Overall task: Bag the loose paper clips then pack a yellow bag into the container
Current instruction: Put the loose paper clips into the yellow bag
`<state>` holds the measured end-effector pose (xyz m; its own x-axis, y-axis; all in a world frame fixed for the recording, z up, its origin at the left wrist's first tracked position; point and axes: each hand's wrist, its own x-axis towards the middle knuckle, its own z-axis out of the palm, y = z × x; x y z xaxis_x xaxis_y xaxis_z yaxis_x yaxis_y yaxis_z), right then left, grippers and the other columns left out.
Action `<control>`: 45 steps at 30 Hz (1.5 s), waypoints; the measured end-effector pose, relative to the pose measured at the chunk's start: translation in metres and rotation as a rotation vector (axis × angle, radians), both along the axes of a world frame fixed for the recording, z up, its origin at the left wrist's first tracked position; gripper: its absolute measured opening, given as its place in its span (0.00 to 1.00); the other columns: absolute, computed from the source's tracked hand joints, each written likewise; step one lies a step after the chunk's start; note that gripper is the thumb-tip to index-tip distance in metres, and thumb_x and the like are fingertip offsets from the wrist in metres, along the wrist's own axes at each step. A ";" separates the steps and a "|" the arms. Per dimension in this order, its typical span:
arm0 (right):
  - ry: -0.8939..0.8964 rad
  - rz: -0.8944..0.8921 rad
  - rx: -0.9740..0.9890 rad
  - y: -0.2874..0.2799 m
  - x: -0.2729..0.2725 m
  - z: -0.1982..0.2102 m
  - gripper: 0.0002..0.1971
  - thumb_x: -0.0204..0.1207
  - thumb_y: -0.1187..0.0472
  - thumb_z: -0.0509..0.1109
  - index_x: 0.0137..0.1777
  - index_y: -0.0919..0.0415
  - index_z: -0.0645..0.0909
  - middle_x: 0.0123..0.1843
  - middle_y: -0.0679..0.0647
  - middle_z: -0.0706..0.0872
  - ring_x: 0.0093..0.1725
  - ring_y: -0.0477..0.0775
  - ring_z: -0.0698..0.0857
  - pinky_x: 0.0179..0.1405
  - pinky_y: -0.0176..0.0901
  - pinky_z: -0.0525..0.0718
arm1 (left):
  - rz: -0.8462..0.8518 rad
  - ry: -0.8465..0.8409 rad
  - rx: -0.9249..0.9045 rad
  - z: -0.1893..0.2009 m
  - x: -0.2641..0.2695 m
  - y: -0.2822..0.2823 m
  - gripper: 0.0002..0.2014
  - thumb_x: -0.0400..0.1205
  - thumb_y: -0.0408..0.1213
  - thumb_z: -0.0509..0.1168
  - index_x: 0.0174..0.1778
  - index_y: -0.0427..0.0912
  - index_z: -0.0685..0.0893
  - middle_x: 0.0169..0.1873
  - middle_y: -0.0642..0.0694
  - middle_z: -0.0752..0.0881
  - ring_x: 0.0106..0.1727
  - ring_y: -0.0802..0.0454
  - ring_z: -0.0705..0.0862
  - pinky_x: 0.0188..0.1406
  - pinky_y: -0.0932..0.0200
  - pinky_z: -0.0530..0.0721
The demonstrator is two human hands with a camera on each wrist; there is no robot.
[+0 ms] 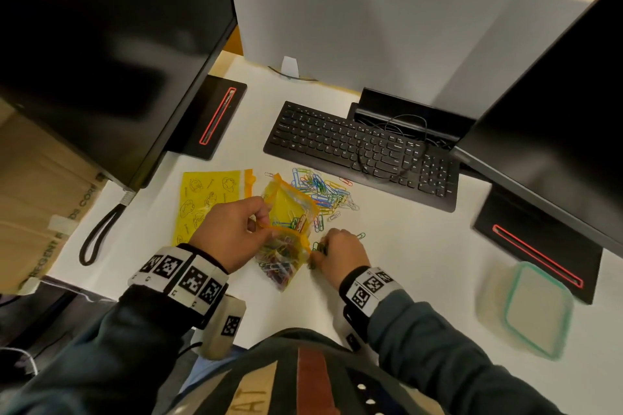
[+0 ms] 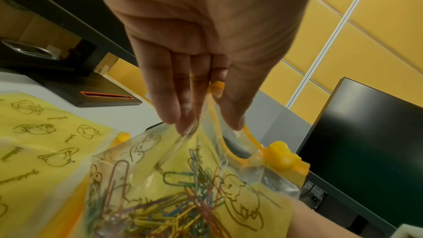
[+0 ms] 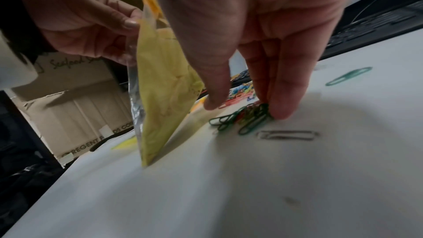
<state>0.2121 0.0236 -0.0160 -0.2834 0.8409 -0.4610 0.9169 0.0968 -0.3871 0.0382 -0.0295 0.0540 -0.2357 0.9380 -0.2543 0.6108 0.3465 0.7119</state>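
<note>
A yellow zip bag [image 1: 286, 212] stands mouth-up on the white desk [image 1: 404, 263], with several coloured paper clips inside [image 2: 178, 205]. My left hand [image 1: 259, 224] pinches its near rim [image 2: 206, 115] and holds the mouth apart; the slider [image 2: 281, 153] sits at the far end. Just right of the bag, my right hand [image 1: 318, 251] is down on the desk. Its fingertips [image 3: 281, 108] touch a small bunch of green and red clips [image 3: 242, 117], and the thumb [image 3: 215, 100] stands a short gap away. A loose clip pile [image 1: 323, 189] lies behind the bag. A clear container [image 1: 536, 310] with a green rim sits far right.
A second yellow bag [image 1: 209, 199] lies flat to the left. One silver clip [image 3: 288, 135] and one green clip [image 3: 348, 76] lie apart near my right hand. A black keyboard [image 1: 364, 148] with a cable sits behind the pile, and monitors stand on both sides.
</note>
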 end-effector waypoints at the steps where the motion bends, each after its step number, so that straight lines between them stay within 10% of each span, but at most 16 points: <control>1: -0.010 0.014 0.002 0.001 -0.004 0.001 0.23 0.72 0.49 0.71 0.58 0.67 0.76 0.57 0.62 0.81 0.57 0.63 0.81 0.53 0.47 0.79 | 0.004 0.001 0.000 0.000 -0.001 -0.001 0.12 0.68 0.36 0.74 0.28 0.47 0.76 0.59 0.49 0.86 0.37 0.47 0.84 0.46 0.54 0.84; 8: -0.086 0.183 0.074 0.003 -0.017 0.002 0.14 0.79 0.73 0.56 0.63 0.70 0.74 0.61 0.68 0.80 0.60 0.67 0.81 0.58 0.52 0.79 | 0.026 0.005 -0.001 -0.002 -0.007 -0.007 0.12 0.68 0.37 0.74 0.28 0.48 0.76 0.60 0.50 0.85 0.38 0.49 0.85 0.44 0.59 0.80; 16: -0.094 0.182 0.013 0.010 -0.005 0.005 0.12 0.76 0.73 0.58 0.57 0.70 0.77 0.57 0.67 0.83 0.57 0.66 0.82 0.56 0.51 0.80 | -0.008 -0.013 0.008 -0.005 -0.004 -0.004 0.12 0.69 0.36 0.74 0.28 0.48 0.75 0.59 0.49 0.86 0.38 0.48 0.84 0.45 0.54 0.84; 21: 0.299 -0.188 0.011 0.037 0.014 0.027 0.06 0.68 0.73 0.69 0.40 0.64 0.84 0.41 0.56 0.85 0.46 0.58 0.86 0.50 0.45 0.84 | -0.014 -0.008 0.011 -0.005 -0.004 -0.004 0.11 0.69 0.36 0.74 0.29 0.47 0.76 0.59 0.49 0.86 0.40 0.47 0.85 0.45 0.54 0.84; 26: 0.687 -0.091 -0.027 0.045 -0.008 0.075 0.16 0.64 0.71 0.78 0.33 0.49 0.79 0.30 0.51 0.81 0.30 0.50 0.80 0.36 0.44 0.83 | -0.027 -0.001 -0.005 -0.006 -0.001 0.000 0.12 0.68 0.37 0.74 0.28 0.48 0.75 0.57 0.49 0.87 0.38 0.47 0.85 0.46 0.53 0.85; 30: 0.670 0.003 0.037 0.042 -0.019 0.071 0.02 0.71 0.63 0.74 0.41 0.56 0.87 0.39 0.53 0.89 0.39 0.50 0.85 0.46 0.45 0.85 | -0.025 0.002 -0.013 -0.003 0.001 0.000 0.11 0.69 0.37 0.74 0.29 0.46 0.76 0.57 0.50 0.87 0.39 0.46 0.85 0.45 0.52 0.85; 34: 0.445 -0.109 0.190 0.070 0.009 0.039 0.16 0.77 0.68 0.64 0.64 0.57 0.81 0.62 0.56 0.86 0.58 0.53 0.84 0.64 0.47 0.80 | -0.012 -0.022 0.000 -0.004 -0.002 -0.005 0.12 0.69 0.35 0.73 0.28 0.48 0.75 0.61 0.50 0.85 0.37 0.49 0.83 0.45 0.54 0.84; 39: -0.005 0.177 0.030 0.083 0.026 -0.003 0.38 0.73 0.67 0.66 0.80 0.47 0.55 0.82 0.58 0.61 0.77 0.62 0.67 0.75 0.53 0.69 | -0.011 -0.013 -0.012 -0.003 -0.005 -0.009 0.11 0.70 0.35 0.73 0.29 0.47 0.76 0.61 0.50 0.85 0.40 0.51 0.84 0.48 0.54 0.83; 45: -0.066 0.227 0.159 0.083 0.016 -0.014 0.27 0.75 0.63 0.63 0.75 0.50 0.66 0.75 0.55 0.73 0.71 0.62 0.70 0.69 0.53 0.75 | -0.018 -0.004 -0.017 -0.001 -0.005 -0.008 0.11 0.70 0.35 0.73 0.30 0.45 0.76 0.61 0.50 0.85 0.40 0.50 0.84 0.47 0.54 0.83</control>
